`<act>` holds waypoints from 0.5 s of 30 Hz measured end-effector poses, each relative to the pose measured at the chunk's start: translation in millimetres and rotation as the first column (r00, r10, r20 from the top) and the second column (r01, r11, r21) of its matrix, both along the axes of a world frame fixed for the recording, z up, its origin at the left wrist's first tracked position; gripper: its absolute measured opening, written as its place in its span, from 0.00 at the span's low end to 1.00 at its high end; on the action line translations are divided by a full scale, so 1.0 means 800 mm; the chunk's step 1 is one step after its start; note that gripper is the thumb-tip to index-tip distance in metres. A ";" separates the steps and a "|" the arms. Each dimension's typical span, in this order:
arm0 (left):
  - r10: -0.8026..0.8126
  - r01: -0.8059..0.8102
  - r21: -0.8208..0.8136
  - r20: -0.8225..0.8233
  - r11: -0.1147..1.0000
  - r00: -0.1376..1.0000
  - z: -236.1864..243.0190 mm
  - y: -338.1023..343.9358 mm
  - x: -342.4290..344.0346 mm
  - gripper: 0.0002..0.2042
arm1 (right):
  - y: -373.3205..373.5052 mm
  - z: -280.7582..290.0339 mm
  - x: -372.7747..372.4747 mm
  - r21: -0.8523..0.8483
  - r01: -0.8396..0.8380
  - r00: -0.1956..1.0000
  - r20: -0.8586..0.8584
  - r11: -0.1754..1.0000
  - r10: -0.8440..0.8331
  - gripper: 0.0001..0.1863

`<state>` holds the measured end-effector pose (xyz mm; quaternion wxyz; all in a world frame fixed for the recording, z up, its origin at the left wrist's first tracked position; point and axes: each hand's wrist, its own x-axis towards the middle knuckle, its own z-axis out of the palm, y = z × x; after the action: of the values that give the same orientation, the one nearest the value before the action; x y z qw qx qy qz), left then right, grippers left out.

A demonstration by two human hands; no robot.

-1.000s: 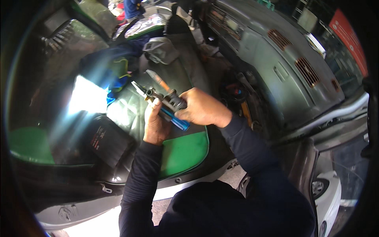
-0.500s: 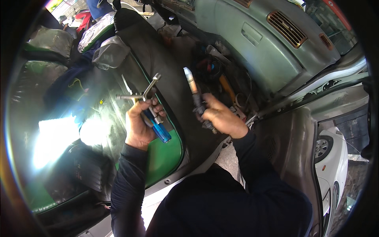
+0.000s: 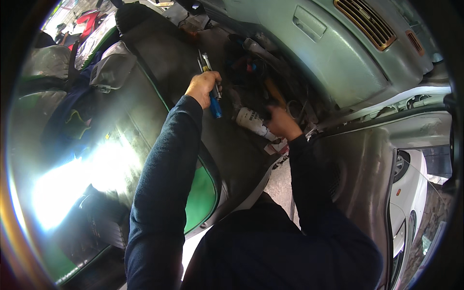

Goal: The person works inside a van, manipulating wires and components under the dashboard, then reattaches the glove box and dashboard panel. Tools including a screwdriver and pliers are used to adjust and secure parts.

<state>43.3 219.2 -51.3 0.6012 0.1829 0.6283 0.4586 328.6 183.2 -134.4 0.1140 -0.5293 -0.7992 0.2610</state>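
My left hand [image 3: 204,88] is closed round a screwdriver with a blue handle [image 3: 215,107] and a shiny metal socket wrench [image 3: 207,62]. The handle sticks out below the fist, while the shaft and the wrench end point up over the dark seat edge. Down in the shadowy footwell, my right hand [image 3: 284,123] reaches in beside a white cylindrical container [image 3: 252,123] that lies tilted. Its fingers are dark and blurred, so what they hold, if anything, cannot be made out.
The grey-green dashboard [image 3: 275,14] with a brown-rimmed air vent [image 3: 366,21] overhangs the footwell. A yellow-orange bar [image 3: 274,92] lies among dark clutter there. The open door [image 3: 357,174] stands at right. A clear plastic piece [image 3: 113,67] rests on the sunlit seat [image 3: 145,111].
My left hand has moved up and forward with the screwdriver and wrench. My right hand has lowered into the footwell; the dark, pale-tipped tool it held no longer shows clearly.
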 end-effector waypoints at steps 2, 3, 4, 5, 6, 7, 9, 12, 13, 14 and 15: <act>-0.036 0.035 -0.011 -0.044 0.999 0.998 -0.007 0.009 0.000 0.06 | -0.008 -0.027 -0.012 -0.192 -0.101 0.992 0.052 0.976 0.113 0.26; -0.058 0.057 -0.019 -0.088 0.998 0.994 -0.009 0.009 -0.001 0.06 | -0.019 -0.036 -0.015 -0.217 -0.111 0.994 -0.003 0.970 0.113 0.25; -0.078 0.076 -0.021 -0.129 0.997 0.988 -0.011 0.009 -0.001 0.07 | -0.028 -0.042 -0.016 -0.252 -0.110 0.994 -0.039 0.961 0.103 0.24; -0.141 0.136 -0.036 -0.234 0.990 0.962 -0.012 0.010 0.000 0.08 | -0.031 -0.044 -0.013 -0.238 -0.075 0.995 0.040 0.968 0.087 0.24; -0.195 0.188 -0.052 -0.334 0.981 0.922 -0.014 0.011 0.001 0.10 | -0.035 -0.044 -0.009 -0.233 -0.041 0.989 0.131 0.972 0.073 0.24; -0.244 0.236 -0.073 -0.428 0.969 0.870 -0.017 0.011 0.001 0.12 | -0.037 -0.042 -0.004 -0.218 -0.023 0.976 0.207 0.976 0.069 0.24; -0.307 0.292 -0.119 -0.566 0.949 0.765 -0.028 0.015 0.001 0.13 | -0.025 -0.037 0.012 -0.116 0.023 0.958 0.287 0.993 0.011 0.22; -0.369 0.335 -0.159 -0.494 0.929 0.787 -0.056 0.035 0.000 0.10 | 0.009 -0.039 0.020 0.085 0.060 0.934 0.346 0.995 -0.086 0.19; -0.311 0.274 -0.149 -0.513 0.950 0.800 -0.070 0.044 0.006 0.10 | 0.025 -0.042 0.020 0.179 0.061 0.928 0.351 0.982 -0.122 0.17; -0.307 0.263 -0.159 -0.499 0.952 0.810 -0.084 0.054 0.010 0.10 | 0.045 -0.047 0.018 0.169 0.044 0.926 0.363 0.985 -0.103 0.17; -0.298 0.250 -0.164 -0.487 0.954 0.821 -0.099 0.062 0.014 0.11 | 0.063 -0.054 0.012 0.173 0.017 0.925 0.370 0.985 -0.081 0.18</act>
<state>54.4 268.6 -130.2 0.4826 0.3569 0.7517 0.2734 338.0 233.6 -178.0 0.0093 -0.5778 -0.8118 0.0839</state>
